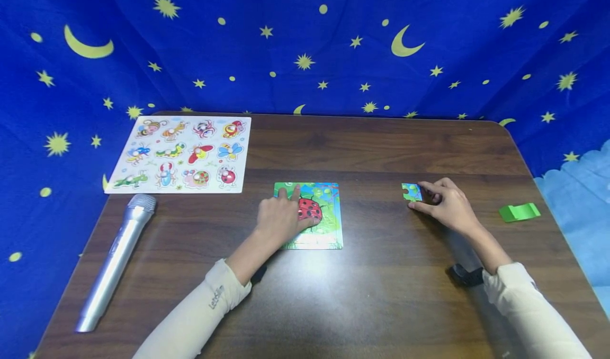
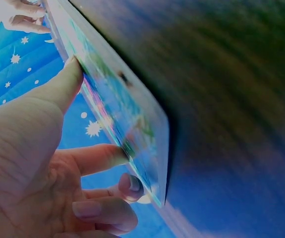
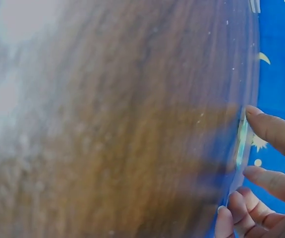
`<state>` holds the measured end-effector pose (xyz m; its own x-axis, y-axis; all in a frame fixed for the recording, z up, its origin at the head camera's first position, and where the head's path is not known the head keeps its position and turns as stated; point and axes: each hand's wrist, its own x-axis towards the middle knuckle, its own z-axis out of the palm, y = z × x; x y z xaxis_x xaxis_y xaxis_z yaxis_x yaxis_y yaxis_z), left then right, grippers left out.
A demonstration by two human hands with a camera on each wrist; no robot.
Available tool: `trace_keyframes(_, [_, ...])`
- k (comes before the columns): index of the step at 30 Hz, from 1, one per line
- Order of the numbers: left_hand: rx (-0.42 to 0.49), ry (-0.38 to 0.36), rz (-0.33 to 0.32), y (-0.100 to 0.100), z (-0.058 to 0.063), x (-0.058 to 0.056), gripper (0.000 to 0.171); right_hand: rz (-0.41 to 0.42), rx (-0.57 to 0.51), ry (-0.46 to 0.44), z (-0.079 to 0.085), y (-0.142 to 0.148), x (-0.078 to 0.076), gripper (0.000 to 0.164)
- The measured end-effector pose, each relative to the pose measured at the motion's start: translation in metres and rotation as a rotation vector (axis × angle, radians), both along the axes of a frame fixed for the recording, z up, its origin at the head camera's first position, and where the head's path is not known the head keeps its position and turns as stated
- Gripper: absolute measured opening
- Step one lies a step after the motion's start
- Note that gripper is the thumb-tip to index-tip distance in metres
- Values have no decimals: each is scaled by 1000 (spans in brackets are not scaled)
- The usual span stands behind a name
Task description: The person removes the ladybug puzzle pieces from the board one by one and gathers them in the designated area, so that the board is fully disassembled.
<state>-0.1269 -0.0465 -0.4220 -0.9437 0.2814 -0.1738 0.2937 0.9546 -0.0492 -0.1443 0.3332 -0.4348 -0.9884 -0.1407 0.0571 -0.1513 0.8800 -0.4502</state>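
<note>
A square ladybug puzzle (image 1: pixel 329 236) lies on the table in the middle of the head view. My left hand (image 1: pixel 278 218) is over its left part, thumb and index finger touching the surface, and hides some of the picture. In the left wrist view the other fingers of the left hand (image 2: pixel 43 153) bend loosely beside the puzzle's edge. Off to the right, my right hand (image 1: pixel 450 205) pinches a small blue-and-green puzzle piece (image 1: pixel 412 191) at its edges between thumb and index finger. That piece (image 3: pixel 242 139) appears edge-on at the tabletop in the right wrist view.
An insect peg board (image 1: pixel 183 155) lies at the back left, with a silver microphone (image 1: pixel 116 263) in front of it. A bright green block-like piece (image 1: pixel 519 212) sits near the right edge of the wooden table (image 1: pixel 371 295). A blue star-patterned cloth (image 1: pixel 305 41) hangs behind.
</note>
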Motion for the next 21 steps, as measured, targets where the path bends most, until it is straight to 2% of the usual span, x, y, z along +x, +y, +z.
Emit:
trace_keyframes(5, [8, -25, 2, -1, 1, -1, 98, 2, -23, 45, 4, -11, 2, 64])
trace_keyframes(9, [23, -37, 11, -3, 2, -1, 100, 32, -39, 86, 8, -31, 3, 63])
trace_keyframes(15, [81, -10, 22, -7, 2, 2, 103, 128, -59, 126, 15, -75, 3, 63])
trace_keyframes(21, [105, -19, 63, -16, 4, 5, 100, 231, -84, 97, 21, -119, 2, 60])
